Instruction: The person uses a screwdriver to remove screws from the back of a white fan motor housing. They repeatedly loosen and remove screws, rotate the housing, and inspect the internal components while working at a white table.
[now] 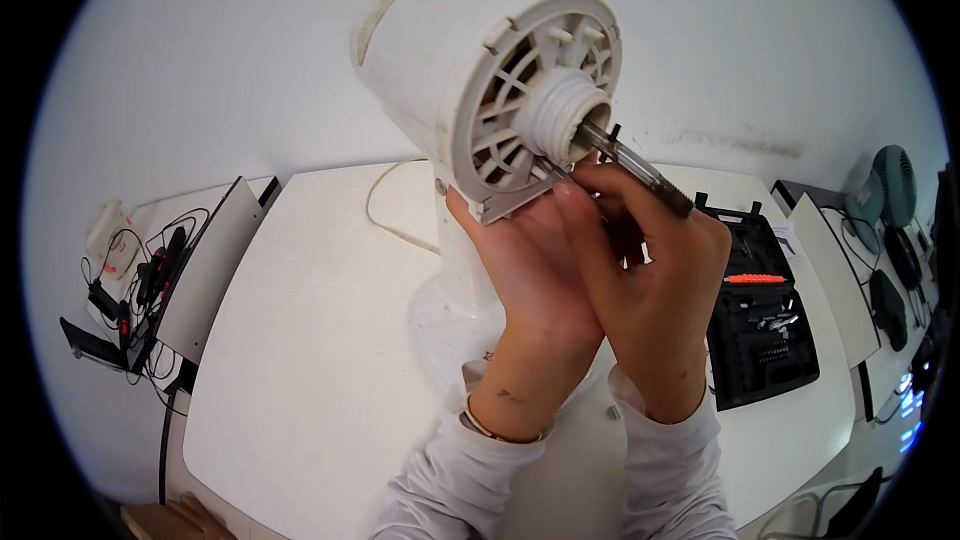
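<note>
White fan housing point(430, 60), left hand point(530, 255) against it below, fingers' hold unclear, right fingers point(585, 225) pinching a slim metal piece point(548, 168)

The camera sits on the person's head, on the left side of a pair. It looks down and forward, over the white sleeves point(455, 485) that come up from the bottom edge. The left hand point(535, 265) and right hand point(660, 275) are close to it, near the middle. The white fan body point(430, 85) is close too, higher up. The table point(300, 340) lies below, and the wall point(240, 70) is farther back. The view is wide and round, so straight edges bend.
</note>
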A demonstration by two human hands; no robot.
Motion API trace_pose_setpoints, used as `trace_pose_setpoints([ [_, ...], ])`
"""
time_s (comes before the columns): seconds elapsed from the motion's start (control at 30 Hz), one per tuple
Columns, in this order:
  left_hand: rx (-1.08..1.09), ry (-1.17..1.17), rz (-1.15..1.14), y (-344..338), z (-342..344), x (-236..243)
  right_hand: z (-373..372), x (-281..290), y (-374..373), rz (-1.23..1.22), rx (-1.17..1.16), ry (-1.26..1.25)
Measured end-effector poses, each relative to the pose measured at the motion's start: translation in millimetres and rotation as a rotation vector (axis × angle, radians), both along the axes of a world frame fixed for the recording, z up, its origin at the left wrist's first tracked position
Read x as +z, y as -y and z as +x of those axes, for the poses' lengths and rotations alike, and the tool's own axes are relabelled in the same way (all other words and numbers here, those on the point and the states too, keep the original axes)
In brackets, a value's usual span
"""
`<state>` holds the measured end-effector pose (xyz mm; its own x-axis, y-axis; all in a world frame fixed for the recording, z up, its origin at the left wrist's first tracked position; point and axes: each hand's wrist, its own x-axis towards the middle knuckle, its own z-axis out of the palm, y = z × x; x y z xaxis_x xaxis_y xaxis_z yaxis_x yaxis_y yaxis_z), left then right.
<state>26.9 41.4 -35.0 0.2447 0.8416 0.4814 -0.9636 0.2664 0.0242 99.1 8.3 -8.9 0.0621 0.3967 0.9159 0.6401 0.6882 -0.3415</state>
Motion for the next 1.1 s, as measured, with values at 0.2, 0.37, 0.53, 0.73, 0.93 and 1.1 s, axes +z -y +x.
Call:
trace_pose_setpoints([
  [0.2,0.053,0.012,-0.124,-7.1,7.4,-2.9,-4.3,-3.0,-2.9,-0.173,0.097,-0.169],
  [0.37,0.102,0.053,-0.022,-7.0,4.9,-4.9,-1.9,0.2,-0.8,-0.270,0.111,-0.142],
  [0.53,0.101,-0.078,-0.060,-7.7,-1.9,-6.2,-6.6,-2.4,-0.5,-0.183,0.087,-0.104],
  [0.73,-0.095,0.014,-0.018,-10.1,-8.8,-11.9,-1.8,-0.5,13.4,-0.285,0.169,0.036],
  [0.93,-0.086,-0.052,-0.100,-2.3,-9.7,-2.6,-3.5,-0.8,13.6,-0.249,0.045,0.073],
  [1.1,-0.229,-0.026,-0.016,1.7,-13.3,3.5,2.6,4.6,19.1,-0.242,0.128,0.049],
])
